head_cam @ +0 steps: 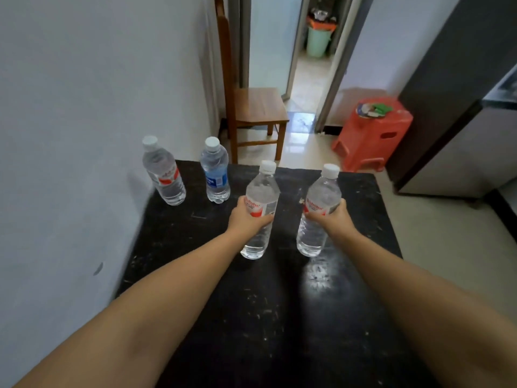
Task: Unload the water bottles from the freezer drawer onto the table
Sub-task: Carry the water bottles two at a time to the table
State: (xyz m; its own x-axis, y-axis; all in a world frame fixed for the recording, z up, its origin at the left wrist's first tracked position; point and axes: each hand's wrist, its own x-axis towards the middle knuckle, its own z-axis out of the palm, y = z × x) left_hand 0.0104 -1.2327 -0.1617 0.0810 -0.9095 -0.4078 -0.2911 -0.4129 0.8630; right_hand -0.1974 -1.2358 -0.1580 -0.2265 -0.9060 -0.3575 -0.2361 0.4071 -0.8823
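Observation:
Both my arms reach out over a black table (279, 317). My left hand (247, 217) grips a clear red-labelled water bottle (261, 191) around its middle, upright, its base at or just above the tabletop. My right hand (333, 217) grips a matching red-labelled bottle (321, 194) the same way, a little to the right. Two more bottles stand on the table's far left corner: a red-labelled one (163, 175) near the wall and a blue-labelled one (215, 175) beside it. The freezer drawer is not in view.
A white wall (84, 135) runs along the table's left side. Beyond the table stand a wooden chair (254, 113) and a red plastic stool (375, 133). A dark fridge (453, 107) is at the right. An open doorway (305, 65) lies ahead.

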